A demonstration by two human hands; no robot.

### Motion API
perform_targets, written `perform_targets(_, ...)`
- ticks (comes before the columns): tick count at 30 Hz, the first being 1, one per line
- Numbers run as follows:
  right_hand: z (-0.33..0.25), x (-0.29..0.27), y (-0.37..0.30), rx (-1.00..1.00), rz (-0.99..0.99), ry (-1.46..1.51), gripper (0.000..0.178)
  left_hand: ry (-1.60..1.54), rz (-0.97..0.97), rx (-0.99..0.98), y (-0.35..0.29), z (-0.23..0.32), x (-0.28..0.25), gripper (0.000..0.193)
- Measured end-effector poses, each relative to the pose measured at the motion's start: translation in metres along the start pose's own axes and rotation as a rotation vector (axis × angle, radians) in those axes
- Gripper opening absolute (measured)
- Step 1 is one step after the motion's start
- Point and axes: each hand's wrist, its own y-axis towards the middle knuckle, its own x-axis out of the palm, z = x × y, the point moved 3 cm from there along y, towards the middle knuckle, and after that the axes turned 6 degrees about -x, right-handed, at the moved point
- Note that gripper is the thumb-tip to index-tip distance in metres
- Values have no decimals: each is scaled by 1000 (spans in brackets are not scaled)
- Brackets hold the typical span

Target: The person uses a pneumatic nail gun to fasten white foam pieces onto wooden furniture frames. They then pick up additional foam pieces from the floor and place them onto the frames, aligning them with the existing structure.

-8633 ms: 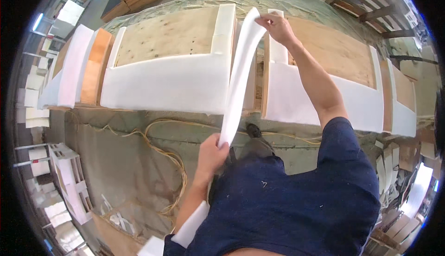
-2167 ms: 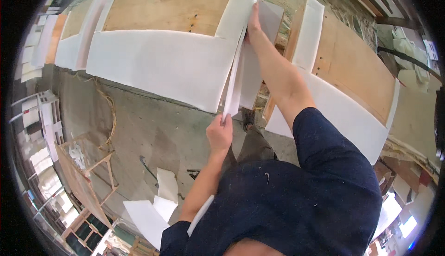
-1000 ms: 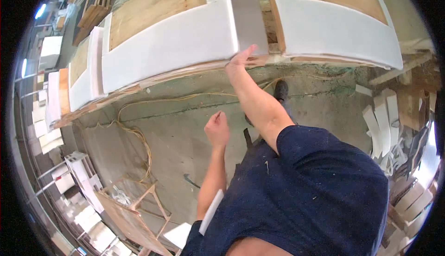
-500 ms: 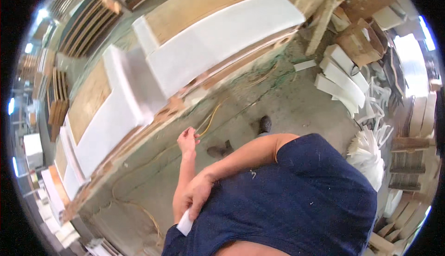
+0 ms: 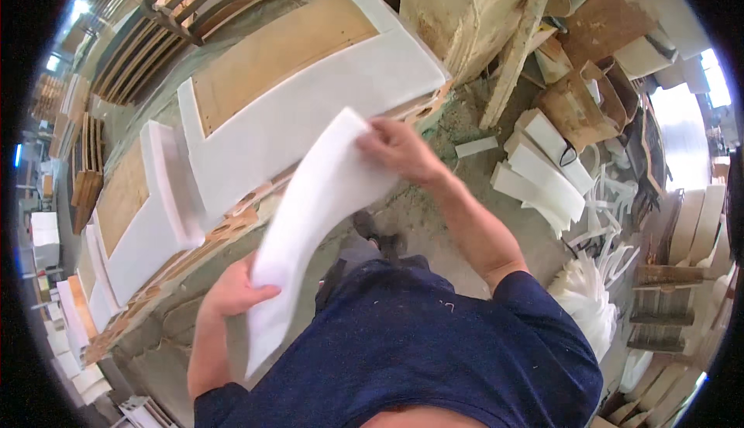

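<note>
Two hands were in view, the left hand (image 5: 232, 292) and the right hand (image 5: 399, 149), and between them they held one long white foam strip (image 5: 310, 219). Two foam-edged plywood panels (image 5: 310, 94) lay along the bench. One heap of white foam offcuts (image 5: 542, 172) sat on the floor.

White foam strip (image 5: 310, 219); navy shirt (image 5: 418, 350)

Long white foam strip (image 5: 310, 226), slightly curved, held slanted in mid-air: upper end gripped by right hand (image 5: 399, 149), lower part by left hand (image 5: 232, 292).
</note>
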Motion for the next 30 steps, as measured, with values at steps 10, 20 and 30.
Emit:
perform_targets(10,-17,-212,58,-21,193,-741,26,237,371,219,146,83,54,30)
perform_targets(20,54,-324,281,-114,45,-426,43,-94,465,243,279,216,139,48)
perform_targets(30,177,-318,459,-202,102,-154,34,-350,680,-94,407,284,215,35)
